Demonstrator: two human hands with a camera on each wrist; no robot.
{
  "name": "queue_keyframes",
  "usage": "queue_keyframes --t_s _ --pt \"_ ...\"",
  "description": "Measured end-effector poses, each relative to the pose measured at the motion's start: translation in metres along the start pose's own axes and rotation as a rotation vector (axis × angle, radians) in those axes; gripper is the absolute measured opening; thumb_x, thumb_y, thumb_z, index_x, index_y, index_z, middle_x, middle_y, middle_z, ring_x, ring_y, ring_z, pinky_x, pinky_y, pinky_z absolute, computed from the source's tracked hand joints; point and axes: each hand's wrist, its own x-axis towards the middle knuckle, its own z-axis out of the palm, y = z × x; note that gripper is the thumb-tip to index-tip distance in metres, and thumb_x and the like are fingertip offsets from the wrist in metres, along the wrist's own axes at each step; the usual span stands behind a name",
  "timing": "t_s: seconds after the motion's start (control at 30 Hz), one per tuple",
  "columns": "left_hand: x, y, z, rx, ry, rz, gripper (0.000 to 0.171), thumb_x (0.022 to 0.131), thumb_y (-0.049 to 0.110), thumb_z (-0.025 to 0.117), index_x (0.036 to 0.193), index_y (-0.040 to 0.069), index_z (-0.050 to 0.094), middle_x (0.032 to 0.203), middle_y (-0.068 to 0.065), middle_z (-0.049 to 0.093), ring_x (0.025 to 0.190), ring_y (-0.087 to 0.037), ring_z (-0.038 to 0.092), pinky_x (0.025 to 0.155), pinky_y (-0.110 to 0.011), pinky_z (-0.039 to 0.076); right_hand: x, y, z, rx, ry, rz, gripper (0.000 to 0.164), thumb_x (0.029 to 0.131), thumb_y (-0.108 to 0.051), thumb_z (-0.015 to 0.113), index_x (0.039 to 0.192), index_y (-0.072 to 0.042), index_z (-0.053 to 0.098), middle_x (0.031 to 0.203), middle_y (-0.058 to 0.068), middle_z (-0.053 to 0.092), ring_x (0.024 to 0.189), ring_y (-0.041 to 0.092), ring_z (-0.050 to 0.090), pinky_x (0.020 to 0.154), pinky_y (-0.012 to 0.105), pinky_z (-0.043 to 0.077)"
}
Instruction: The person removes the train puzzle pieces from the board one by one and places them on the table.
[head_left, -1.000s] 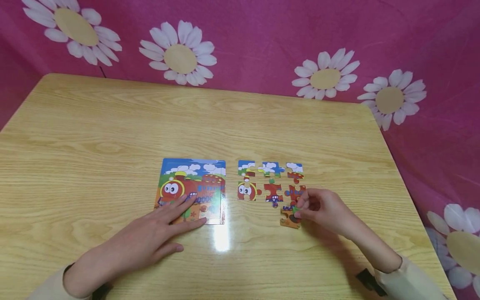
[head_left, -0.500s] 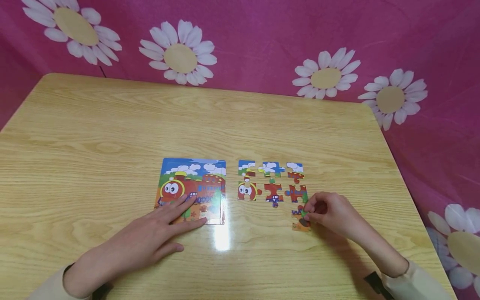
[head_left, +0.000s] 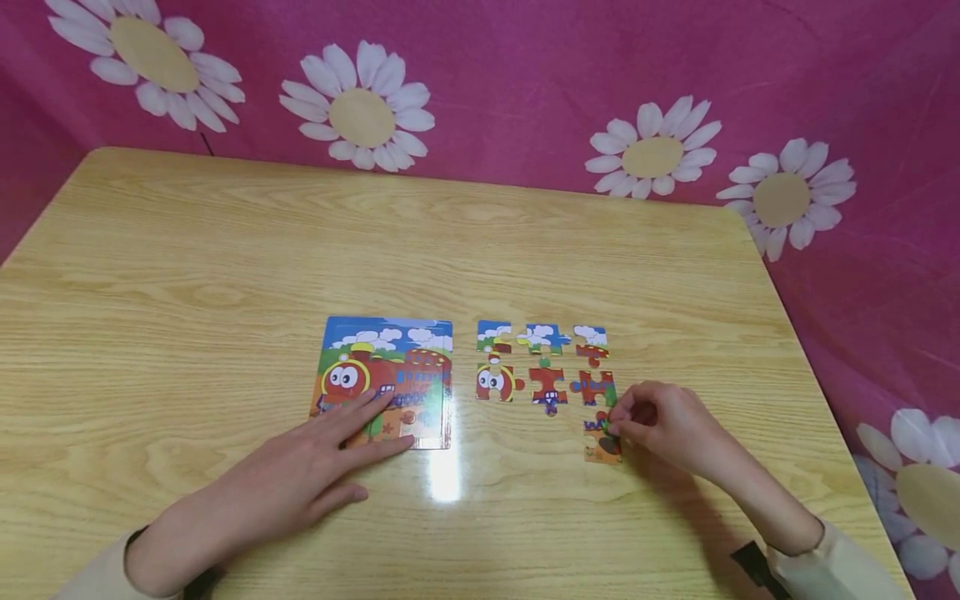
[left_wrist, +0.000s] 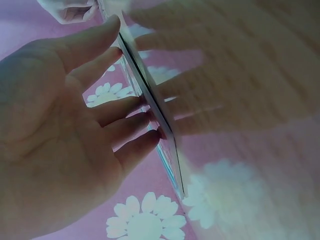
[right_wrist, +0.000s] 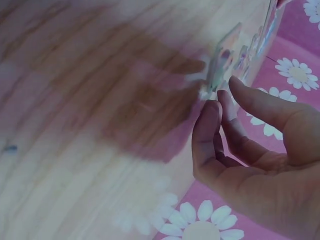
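Note:
In the head view my left hand point(head_left: 300, 458) lies with spread fingers across the lower part of a square picture board point(head_left: 390, 342) showing a red cartoon train. The left wrist view has its fingertips touching the board's edge point(left_wrist: 150, 95). My right hand point(head_left: 671, 425) pinches the right edge of an orange-brown jigsaw piece point(head_left: 597, 447), low on the table. That piece point(right_wrist: 225, 55) also appears by the thumb and curled fingers in the right wrist view. Above it sit several jigsaw pieces in two rows, including the eyes piece point(head_left: 492, 382) and a cloud piece point(head_left: 543, 337).
The pieces lie on a wood-grain table point(head_left: 375, 250), right of the board. A pink cloth point(head_left: 510, 83) with white daisies hangs behind the table and down its right side. Light glares off the tabletop below the board.
My right hand has moved slightly right with the jigsaw piece, which now lies straighter below the right-hand column of pieces. The left hand has stayed on the board.

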Motion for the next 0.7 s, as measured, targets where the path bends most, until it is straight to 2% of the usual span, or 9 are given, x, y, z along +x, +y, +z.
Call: queue_keyframes --t_s 0.23,0.5,0.7 --pt "0.000 0.000 -0.001 0.008 0.018 0.014 0.061 0.088 0.023 0.073 0.145 0.027 0.051 0.156 -0.014 0.032 0.136 -0.033 0.041 0.097 -0.050 0.047 0.008 -0.020 0.000 0.043 0.011 -0.036 0.008 0.085 -0.007 0.076 0.082 -0.008 0.069 0.076 -0.005 0.064 0.068 0.007 0.059 0.062 0.023 0.050" --pt "-0.006 0.000 -0.001 0.017 0.005 -0.043 0.059 0.088 0.027 0.073 0.144 0.029 0.053 0.159 -0.014 0.025 0.137 -0.036 0.039 0.096 -0.049 0.048 0.032 -0.048 0.013 0.158 -0.075 -0.113 0.002 0.087 0.000 0.072 0.087 -0.002 0.070 0.079 0.000 0.068 0.070 0.012 0.062 0.063 0.023 0.051" --pt "-0.014 -0.001 -0.004 0.031 0.005 -0.079 0.060 0.089 0.030 0.073 0.145 0.030 0.051 0.159 -0.013 0.025 0.138 -0.035 0.037 0.096 -0.047 0.048 0.051 -0.074 0.030 0.193 -0.118 -0.197 0.006 0.088 0.003 0.068 0.092 -0.001 0.071 0.081 0.000 0.069 0.074 0.011 0.063 0.067 0.025 0.052"
